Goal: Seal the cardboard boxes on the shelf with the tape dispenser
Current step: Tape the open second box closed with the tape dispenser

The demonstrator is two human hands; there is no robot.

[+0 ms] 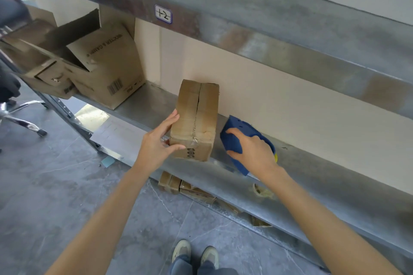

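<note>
At the far left we see the chrome base of a wheeled chair (24, 121) on the grey floor. On the left end of the metal shelf (317, 163) stands a large open carton (109, 69), flaps up, printed with a barcode, overhanging the shelf's front edge, with more open cardboard crowded against its left side. Above, the upper beam carries a handwritten label (163, 14). Near the middle of the shelf, close to its front edge, sits the small cardboard box (196, 118), its top flaps meeting in a cracked seam that runs front to back. Our left hand (158, 140) grips its near left corner, with fingers laid along the left side and the thumb across the front face. Just right of the box, apart from it, the blue tape dispenser (237, 138) rests on the shelf by the front edge, and our right hand (254, 152) curls over its top, holding it. Below the shelf we make out some flattened boxes (178, 185) on the floor, and our shoes (194, 252) at the bottom.
</note>
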